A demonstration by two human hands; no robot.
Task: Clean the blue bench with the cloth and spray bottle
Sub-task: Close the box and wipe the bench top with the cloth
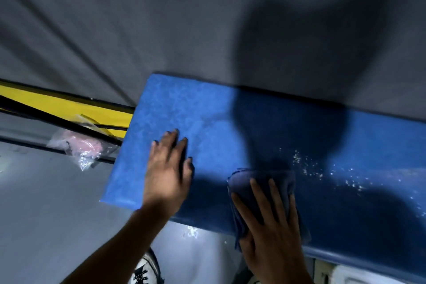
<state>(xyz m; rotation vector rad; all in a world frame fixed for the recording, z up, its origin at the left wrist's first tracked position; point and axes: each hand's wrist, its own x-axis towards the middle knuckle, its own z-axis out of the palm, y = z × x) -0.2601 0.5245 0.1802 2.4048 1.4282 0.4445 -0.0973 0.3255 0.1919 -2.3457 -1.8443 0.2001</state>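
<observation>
The blue cloth [262, 182] is being pressed flat under the right hand [272, 226], its grip spread open, for wiping. Beyond it, spray droplets [322, 168] are waiting. The bench [184, 110] is being steadied by the left hand [166, 173], open and empty.

A grey wall [161, 18] fills the background. At the left, a yellow panel [69, 106] edged with black bars runs slantwise, and a crumpled clear plastic bag [80, 147] holding something pink lies against it. On the pale floor [46, 214] below, a white laced shoe [145, 272] shows.
</observation>
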